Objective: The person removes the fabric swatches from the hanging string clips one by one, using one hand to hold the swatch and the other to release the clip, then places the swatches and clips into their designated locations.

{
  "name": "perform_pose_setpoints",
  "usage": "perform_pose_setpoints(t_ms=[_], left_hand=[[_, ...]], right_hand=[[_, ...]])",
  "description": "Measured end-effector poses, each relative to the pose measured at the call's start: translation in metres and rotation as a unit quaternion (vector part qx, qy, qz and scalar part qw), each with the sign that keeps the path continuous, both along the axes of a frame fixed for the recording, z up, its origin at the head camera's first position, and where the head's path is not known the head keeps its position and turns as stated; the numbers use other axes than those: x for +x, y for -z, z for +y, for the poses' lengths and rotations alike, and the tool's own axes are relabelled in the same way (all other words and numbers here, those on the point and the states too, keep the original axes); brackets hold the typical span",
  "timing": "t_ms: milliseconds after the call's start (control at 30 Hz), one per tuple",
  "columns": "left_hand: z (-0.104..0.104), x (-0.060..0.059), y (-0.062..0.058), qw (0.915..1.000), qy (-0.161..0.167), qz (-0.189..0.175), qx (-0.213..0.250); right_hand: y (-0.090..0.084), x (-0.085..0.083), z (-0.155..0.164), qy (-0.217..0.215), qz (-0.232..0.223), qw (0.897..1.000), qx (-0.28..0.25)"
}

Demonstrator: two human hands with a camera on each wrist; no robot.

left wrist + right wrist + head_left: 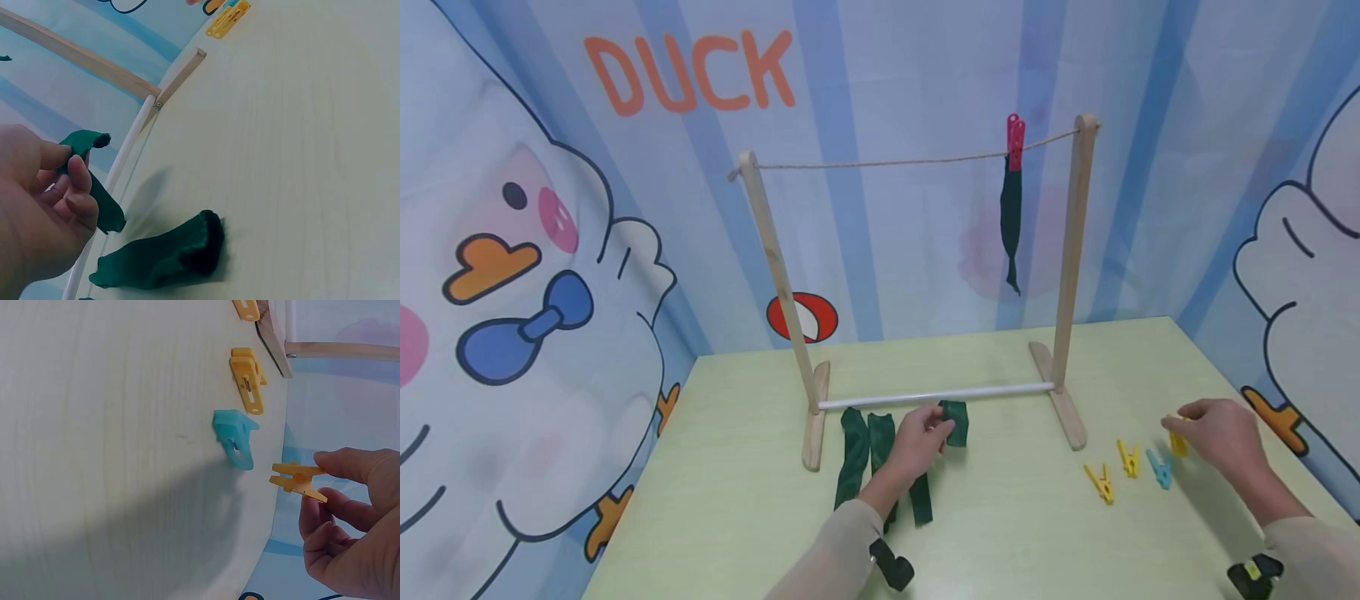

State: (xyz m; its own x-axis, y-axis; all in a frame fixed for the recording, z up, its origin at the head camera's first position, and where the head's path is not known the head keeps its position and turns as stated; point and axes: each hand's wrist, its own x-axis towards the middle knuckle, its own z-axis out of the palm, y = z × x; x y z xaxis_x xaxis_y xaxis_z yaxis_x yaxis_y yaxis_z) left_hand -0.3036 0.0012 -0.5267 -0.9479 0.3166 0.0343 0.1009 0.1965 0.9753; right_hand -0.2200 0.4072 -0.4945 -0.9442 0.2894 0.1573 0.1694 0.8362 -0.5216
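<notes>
Green sock [955, 422] pinched in your left hand [917, 440] | yellow peg [299, 480] pinched in your right hand [1219, 433] | step: pick-up | next, likely: raise both to the string [880, 162], open the peg's grip.

My left hand [917, 440] pinches a green sock [956, 422] of soft, matt knit cloth. My right hand [1221, 433] holds a smooth yellow plastic peg [299, 480]. The worktop [1000, 533] is smooth, pale, faintly grained laminate. The rack [1071, 250] is bare matt wood with a rough twine line [880, 162].
</notes>
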Motion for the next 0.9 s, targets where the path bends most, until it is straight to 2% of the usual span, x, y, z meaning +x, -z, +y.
perform_pose_setpoints(t_ms=[200,367,567,700,900], left_hand=[[-0.003,0.004,0.005,0.9995,0.0,-0.016,-0.025],[-0.006,0.011,0.004,0.9936,-0.009,-0.051,-0.1],[-0.01,0.021,0.003,0.9826,-0.005,-0.056,-0.177],[-0.012,0.026,0.004,0.9788,0.001,-0.062,-0.195],[-0.01,0.027,0.008,0.9765,0.018,-0.063,-0.205]], right_hand=[[-0.001,0.001,-0.004,0.014,-0.036,0.999,-0.006],[0.002,-0.001,0.0,0.016,-0.065,0.998,-0.01],[0.005,-0.003,0.0,0.026,-0.102,0.994,-0.018],[0.007,-0.004,-0.003,0.045,-0.133,0.99,-0.025],[0.01,-0.004,-0.004,0.053,-0.149,0.987,-0.022]])
